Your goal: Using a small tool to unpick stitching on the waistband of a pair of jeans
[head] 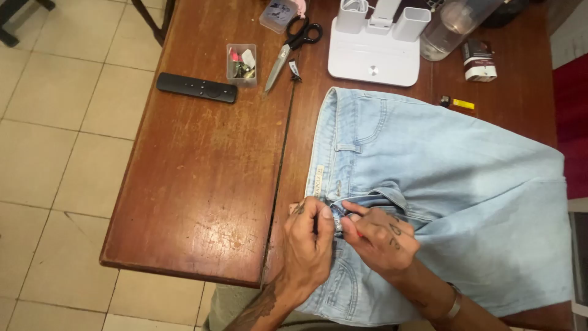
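A pair of light blue jeans [441, 184] lies spread across the right part of a worn wooden table [208, 178], its waistband running along the left side of the garment and its near edge hanging off the table toward the person. Both hands work at the near end of the waistband, around the fly. The left hand [309, 245] curls over the denim with its fingers pressed together, thumb and forefinger pinching a fold of the waistband where a small metal button [337, 225] shows. The right hand [383, 239] sits just beside it, touching the same spot, its thumb and forefinger pinching a thin red tool [352, 232] whose kind cannot be told; the other fingers are loosely bent over the cloth. On the far part of the table, well apart from the hands, lie a black remote control [196, 87], a small clear box [241, 63] with bits inside, black-handled scissors [293, 49], a white stand [373, 55] with upright holders, a clear jar [450, 27], a small dark and white box [479, 61] and a yellow lighter [458, 103]. Pale floor tiles [55, 141] fill the left side.
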